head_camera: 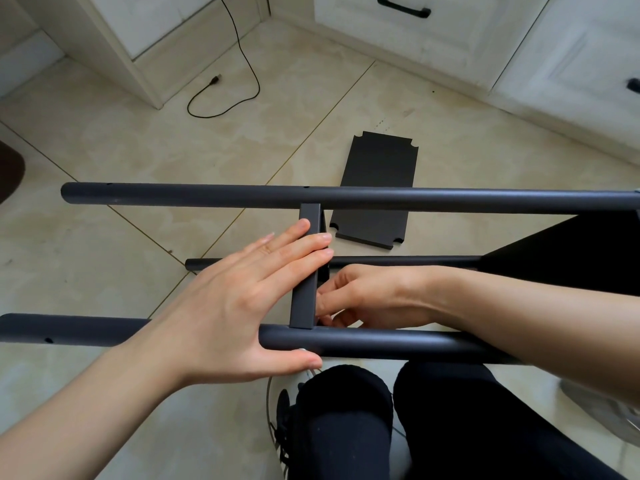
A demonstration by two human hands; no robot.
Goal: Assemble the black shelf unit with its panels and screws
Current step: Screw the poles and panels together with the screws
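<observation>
Hiding right-hand fingers [325,299], perhaps pinching: crossbar [306,271].

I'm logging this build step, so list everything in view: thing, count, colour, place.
Frame tubes: three, black, lying crosswise over the floor.
Crossbar: one, black, between the far and near tubes.
Loose panel: one, black, flat on the floor beyond the far tube.
Cable: one, black, on the floor by the cabinets.
Cabinets: white, along the far wall.
Left hand: flat on the crossbar, thumb under the near tube.
Right hand: fingers curled beside the crossbar; what they hold is hidden.
</observation>
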